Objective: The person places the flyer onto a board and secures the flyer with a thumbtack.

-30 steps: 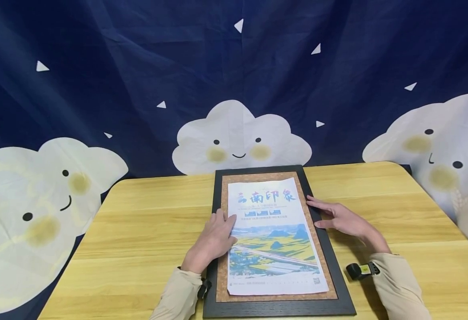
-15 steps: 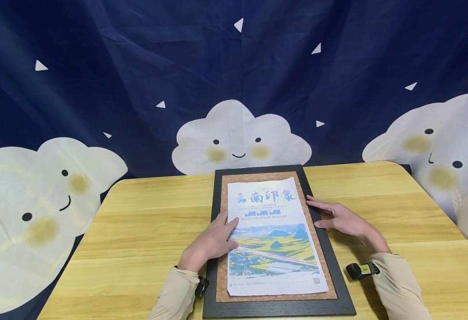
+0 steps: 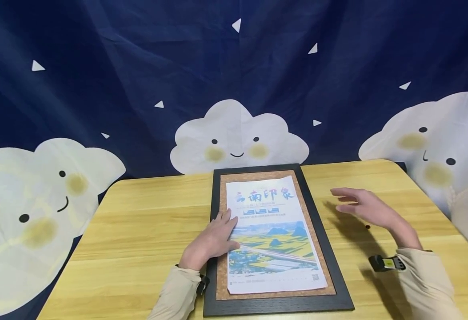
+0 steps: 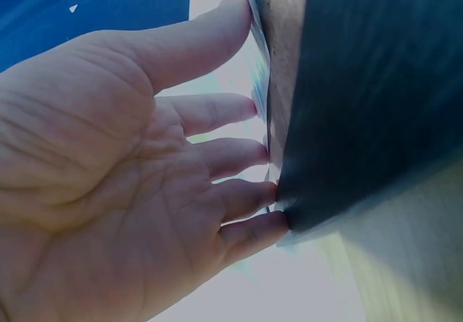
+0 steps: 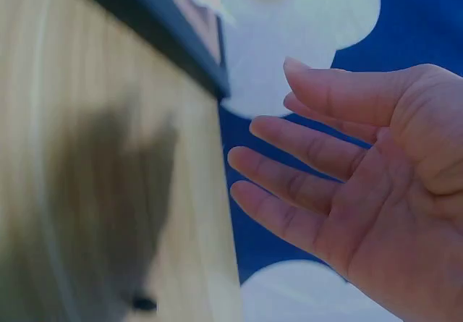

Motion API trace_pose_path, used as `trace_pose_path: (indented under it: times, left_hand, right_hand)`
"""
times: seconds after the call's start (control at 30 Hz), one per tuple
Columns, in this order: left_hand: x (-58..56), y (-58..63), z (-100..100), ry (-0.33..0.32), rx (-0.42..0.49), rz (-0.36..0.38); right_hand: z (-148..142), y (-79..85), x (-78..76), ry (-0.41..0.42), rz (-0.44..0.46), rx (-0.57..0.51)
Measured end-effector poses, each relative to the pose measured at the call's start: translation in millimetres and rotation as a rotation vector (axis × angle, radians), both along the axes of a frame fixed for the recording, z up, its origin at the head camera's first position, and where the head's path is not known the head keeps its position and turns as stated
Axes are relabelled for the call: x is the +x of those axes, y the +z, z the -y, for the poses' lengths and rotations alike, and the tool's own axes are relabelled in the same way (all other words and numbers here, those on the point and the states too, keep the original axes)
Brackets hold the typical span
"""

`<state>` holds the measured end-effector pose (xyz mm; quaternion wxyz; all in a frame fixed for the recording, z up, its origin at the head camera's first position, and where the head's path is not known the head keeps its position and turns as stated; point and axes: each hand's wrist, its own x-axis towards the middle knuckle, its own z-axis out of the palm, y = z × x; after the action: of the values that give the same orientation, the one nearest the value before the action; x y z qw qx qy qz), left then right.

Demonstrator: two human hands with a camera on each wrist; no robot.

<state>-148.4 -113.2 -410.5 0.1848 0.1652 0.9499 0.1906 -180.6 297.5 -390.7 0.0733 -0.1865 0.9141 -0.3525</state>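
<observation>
A printed poster (image 3: pixel 274 240) with a landscape picture and large coloured characters lies on the cork board (image 3: pixel 326 266) inside a black frame (image 3: pixel 282 306). My left hand (image 3: pixel 210 242) rests at the left side of the frame, its fingertips and thumb touching the poster's left edge. In the left wrist view the fingers of that left hand (image 4: pixel 137 163) are nearly straight, the tips meeting the poster and the frame side. Raised over the table to the right of the frame is my right hand (image 3: pixel 371 209), holding nothing. The right wrist view shows this right hand (image 5: pixel 362 170) with loosely extended fingers.
The frame lies on a light wooden table (image 3: pixel 146 231) that extends to both sides. A small dark spot (image 3: pixel 367 227) shows on the tabletop below the right hand. Behind the table hangs a navy cloth (image 3: pixel 146 75) with white clouds and small triangles.
My right hand has left the frame's right edge and moved right, up off the table. My left hand has shifted slightly along the poster's left edge and stays in contact.
</observation>
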Motion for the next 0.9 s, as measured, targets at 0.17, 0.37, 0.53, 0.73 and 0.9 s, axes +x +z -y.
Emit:
trace_pose_path:
  times: [0.17,0.37,0.53,0.73,0.9]
  left_hand:
    - [-0.1,1.5,-1,-0.011,-0.016,0.005]
    - [1.0,3.4,-1,-0.012,-0.027,0.010]
    - [1.3,4.1,0,-0.014,-0.041,0.008]
    - [0.3,3.1,0,-0.022,-0.041,-0.005]
    - [1.2,3.8,0,-0.027,-0.047,-0.004]
  right_hand:
    - [-30,-8.0,5.6,-0.079,0.001,0.101]
    - [-57,-15.9,12.8,-0.068,0.022,0.172]
    - [-63,-25.0,17.2,0.001,0.040,0.161]
    - [-63,-36.2,16.2,0.019,-0.010,0.121]
    - [-61,-40.1,16.4,-0.050,0.017,0.129]
